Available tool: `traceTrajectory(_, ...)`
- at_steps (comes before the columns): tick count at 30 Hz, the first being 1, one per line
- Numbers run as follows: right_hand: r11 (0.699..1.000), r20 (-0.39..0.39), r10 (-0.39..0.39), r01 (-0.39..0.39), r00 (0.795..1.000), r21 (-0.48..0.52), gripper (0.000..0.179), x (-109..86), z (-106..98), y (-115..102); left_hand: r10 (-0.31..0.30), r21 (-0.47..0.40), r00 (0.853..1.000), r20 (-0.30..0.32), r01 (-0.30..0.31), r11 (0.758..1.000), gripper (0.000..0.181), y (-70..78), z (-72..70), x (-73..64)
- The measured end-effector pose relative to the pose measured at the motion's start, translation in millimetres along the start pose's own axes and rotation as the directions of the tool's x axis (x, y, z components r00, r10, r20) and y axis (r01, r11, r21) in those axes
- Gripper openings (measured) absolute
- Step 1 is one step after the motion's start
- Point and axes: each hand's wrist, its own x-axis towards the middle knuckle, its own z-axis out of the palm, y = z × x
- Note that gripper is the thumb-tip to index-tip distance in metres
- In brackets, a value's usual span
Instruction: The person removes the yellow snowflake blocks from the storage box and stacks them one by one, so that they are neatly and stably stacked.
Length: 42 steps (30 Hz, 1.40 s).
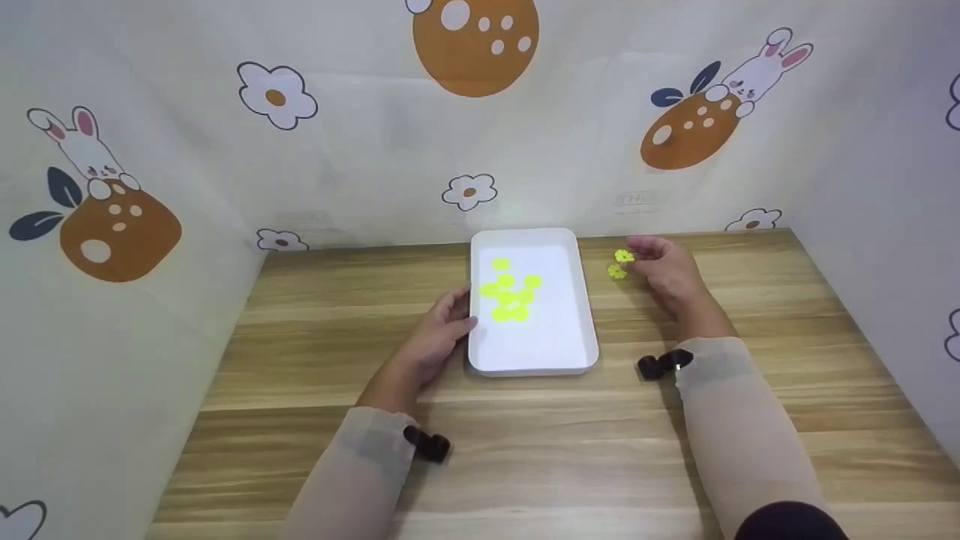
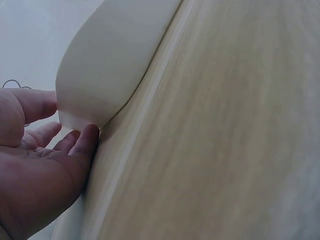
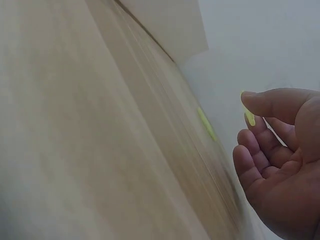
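Observation:
A white rectangular tray (image 1: 551, 337) lies on the wooden table, and several flat yellow pieces (image 1: 506, 296) are scattered inside it. At its left side my left hand (image 1: 439, 334) holds the tray's edge, thumb at the rim and other fingertips low on the outer wall (image 2: 107, 65). Right of the tray, my right hand (image 1: 667, 274) pinches a small yellow flower-shaped piece (image 1: 623, 256) between thumb and fingers; in the right wrist view this thin piece (image 3: 248, 112) appears edge-on. A second yellow flower-shaped piece (image 1: 616, 271) lies on the table just below it.
Behind the table (image 1: 337, 337) hangs a pale cloth wall (image 1: 375, 150) printed with flowers, rabbits and orange fruit. Similar cloth closes off both sides. Small black devices (image 1: 427, 444) sit on both wrists, over light sleeves.

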Motion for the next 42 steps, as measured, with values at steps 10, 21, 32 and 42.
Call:
traceTrajectory(10,0.991,0.071,0.012,-0.002,0.997,-0.136,0.053,1.2,-2.0,-7.5,0.028,-0.006,0.999,0.021,-0.028,1.000,0.065,-2.6,-0.9,0.5)
traceTrajectory(21,0.979,0.144,0.028,0.002,0.989,-0.206,0.054,7.4,-5.5,-2.1,0.010,-0.003,1.000,0.007,-0.010,1.000,0.067,0.5,0.1,-1.9)
traceTrajectory(32,0.963,0.145,0.054,-0.013,0.988,-0.270,0.054,8.3,-3.9,-1.1,0.021,-0.009,1.000,0.017,-0.021,1.000,0.067,-0.6,-0.5,-1.3)
traceTrajectory(42,0.963,0.150,0.032,0.010,0.988,-0.268,0.052,8.8,-3.6,0.3,0.030,-0.022,0.999,0.024,-0.029,0.999,0.067,0.2,-0.2,-3.2)
